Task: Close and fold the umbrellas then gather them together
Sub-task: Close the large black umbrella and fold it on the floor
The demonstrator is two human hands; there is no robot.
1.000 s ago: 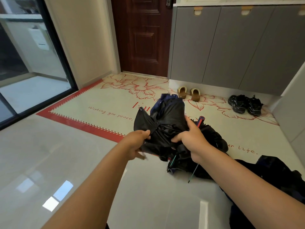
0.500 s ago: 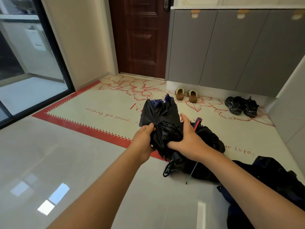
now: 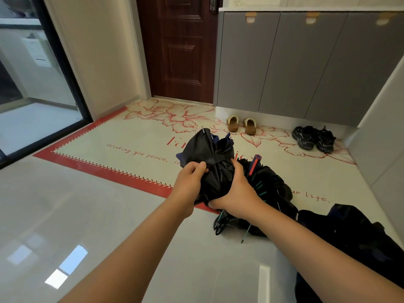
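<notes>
Both left hand (image 3: 189, 183) and right hand (image 3: 237, 194) tight around black umbrella (image 3: 206, 149), rib tips away, toward slippers (image 3: 232, 125).

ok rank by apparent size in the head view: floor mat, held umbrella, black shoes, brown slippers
1. floor mat
2. held umbrella (nearer the camera, so flattered)
3. black shoes
4. brown slippers, only slightly smaller than the shoes

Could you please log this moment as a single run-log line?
phase: folding black umbrella | left hand: pinches its fabric | right hand: grips its lower end | floor: red-handled umbrella lies beyond
</notes>
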